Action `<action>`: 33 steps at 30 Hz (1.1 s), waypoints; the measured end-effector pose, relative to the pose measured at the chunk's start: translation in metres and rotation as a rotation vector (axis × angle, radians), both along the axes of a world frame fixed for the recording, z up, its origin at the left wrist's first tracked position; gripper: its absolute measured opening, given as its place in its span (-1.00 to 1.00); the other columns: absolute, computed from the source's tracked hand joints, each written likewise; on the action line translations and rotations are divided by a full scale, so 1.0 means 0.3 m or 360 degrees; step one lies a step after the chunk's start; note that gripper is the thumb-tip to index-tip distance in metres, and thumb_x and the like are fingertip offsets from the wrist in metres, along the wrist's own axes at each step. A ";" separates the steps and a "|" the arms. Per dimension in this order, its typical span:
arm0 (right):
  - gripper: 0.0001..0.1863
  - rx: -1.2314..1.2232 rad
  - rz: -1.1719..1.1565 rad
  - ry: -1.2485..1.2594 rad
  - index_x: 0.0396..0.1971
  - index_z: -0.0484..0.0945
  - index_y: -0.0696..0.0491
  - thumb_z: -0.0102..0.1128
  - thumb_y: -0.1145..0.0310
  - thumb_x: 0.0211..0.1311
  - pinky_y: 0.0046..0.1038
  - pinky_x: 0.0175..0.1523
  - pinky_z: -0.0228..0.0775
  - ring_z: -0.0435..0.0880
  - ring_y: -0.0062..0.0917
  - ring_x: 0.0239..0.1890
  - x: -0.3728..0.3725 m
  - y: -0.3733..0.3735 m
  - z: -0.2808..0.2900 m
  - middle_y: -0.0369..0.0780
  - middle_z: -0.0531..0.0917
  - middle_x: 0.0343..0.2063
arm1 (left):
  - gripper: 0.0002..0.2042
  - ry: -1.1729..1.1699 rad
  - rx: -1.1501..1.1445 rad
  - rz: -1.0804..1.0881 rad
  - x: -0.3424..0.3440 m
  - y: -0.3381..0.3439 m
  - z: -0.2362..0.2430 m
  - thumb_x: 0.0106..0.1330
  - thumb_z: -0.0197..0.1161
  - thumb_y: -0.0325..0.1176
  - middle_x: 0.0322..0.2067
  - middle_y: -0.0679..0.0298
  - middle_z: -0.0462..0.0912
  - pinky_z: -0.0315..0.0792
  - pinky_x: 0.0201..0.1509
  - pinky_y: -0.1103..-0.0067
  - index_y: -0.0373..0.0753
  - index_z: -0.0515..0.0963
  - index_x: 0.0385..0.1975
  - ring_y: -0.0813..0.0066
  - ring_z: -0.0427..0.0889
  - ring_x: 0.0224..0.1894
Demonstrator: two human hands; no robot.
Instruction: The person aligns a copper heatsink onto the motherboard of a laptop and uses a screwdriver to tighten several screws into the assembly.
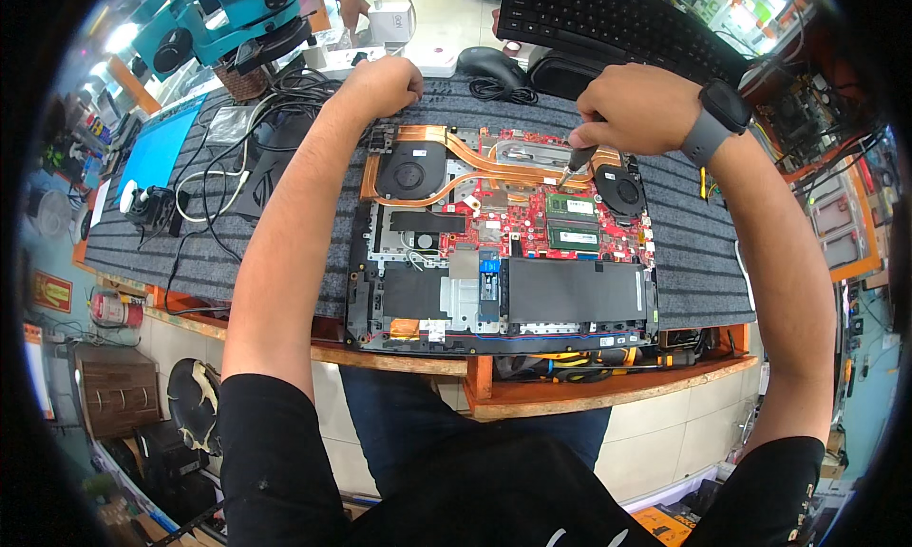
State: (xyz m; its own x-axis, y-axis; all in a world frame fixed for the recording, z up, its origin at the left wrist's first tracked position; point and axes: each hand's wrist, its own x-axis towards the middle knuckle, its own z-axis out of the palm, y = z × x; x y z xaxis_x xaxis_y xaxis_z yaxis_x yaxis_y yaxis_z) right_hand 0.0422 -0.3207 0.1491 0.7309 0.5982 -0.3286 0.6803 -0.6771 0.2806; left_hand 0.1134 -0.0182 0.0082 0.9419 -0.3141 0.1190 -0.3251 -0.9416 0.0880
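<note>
An opened laptop (589, 302) lies on a grey ribbed mat (701, 281), its red motherboard (513, 205), copper heat pipes (465, 160), two fans (413, 175) and green memory modules (570, 208) exposed. My right hand (636, 110) grips a screwdriver (581, 158), its tip down on the board just above the modules, beside the pipes. My left hand (380, 89) is raised at the laptop's upper left corner, near black cables (299, 84), with curled fingers; whatever they hold, if anything, is hidden.
A keyboard (613, 25) and mouse (489, 67) stand behind the laptop. A teal microscope-like device (209, 25), a charger (142, 202) and a blue pad (161, 148) are at left. Another person's hand (351, 6) shows at the back. An open drawer (589, 362) holds tools below.
</note>
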 end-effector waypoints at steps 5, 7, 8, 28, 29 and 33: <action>-0.73 0.0261 0.0106 0.0058 -0.28 0.61 0.08 0.39 0.22 0.15 -0.18 -0.12 0.47 0.69 -0.15 -0.23 -0.009 -0.039 -0.015 -0.10 0.70 -0.37 | -0.87 0.0038 0.0146 0.0066 0.001 -0.015 -0.003 0.17 0.36 -0.32 -0.28 0.16 0.77 0.57 -0.02 0.30 -0.12 0.74 -0.31 0.17 0.73 -0.17; -0.72 0.0260 0.0193 0.0044 -0.28 0.61 0.08 0.39 0.21 0.15 -0.19 -0.12 0.48 0.69 -0.16 -0.22 0.006 -0.042 -0.020 -0.10 0.70 -0.38 | -0.87 0.0039 0.0179 0.0077 0.004 -0.018 -0.011 0.16 0.36 -0.32 -0.29 0.15 0.76 0.57 -0.03 0.27 -0.12 0.74 -0.33 0.16 0.73 -0.16; -0.73 0.0237 0.0117 0.0065 -0.31 0.62 0.09 0.39 0.21 0.15 -0.19 -0.13 0.48 0.69 -0.17 -0.24 0.002 -0.037 -0.016 -0.10 0.70 -0.40 | -0.87 0.0031 0.0182 0.0076 0.003 -0.018 -0.015 0.15 0.36 -0.32 -0.29 0.14 0.76 0.57 -0.04 0.27 -0.13 0.73 -0.33 0.15 0.74 -0.17; -0.73 0.1441 -0.0080 -0.0035 -0.18 0.62 0.16 0.36 0.29 0.24 -0.50 -0.21 0.40 0.61 -0.56 -0.36 -0.229 -0.284 -0.002 -0.23 0.68 -0.41 | -0.73 0.0056 -0.0088 0.0262 -0.001 -0.048 -0.024 0.06 0.41 -0.27 -0.25 0.03 0.74 0.58 -0.01 0.30 -0.27 0.69 -0.27 0.05 0.72 -0.14; -0.73 0.1593 -0.0147 -0.0044 -0.17 0.62 0.16 0.36 0.30 0.25 -0.54 -0.21 0.38 0.59 -0.63 -0.34 -0.255 -0.324 -0.033 -0.25 0.67 -0.40 | -0.72 0.0029 -0.0152 0.0247 0.000 -0.035 -0.027 0.05 0.42 -0.27 -0.28 0.03 0.74 0.58 -0.03 0.30 -0.27 0.68 -0.28 0.04 0.71 -0.17; -0.74 0.1987 -0.0514 0.0042 -0.15 0.63 0.16 0.37 0.33 0.26 -0.60 -0.08 0.38 0.55 -0.70 -0.21 -0.295 -0.417 -0.155 -0.30 0.66 -0.30 | -0.75 -0.0074 -0.0410 0.0181 0.009 -0.013 -0.021 0.04 0.44 -0.31 -0.37 0.08 0.71 0.57 -0.11 0.38 -0.30 0.64 -0.33 0.16 0.71 -0.26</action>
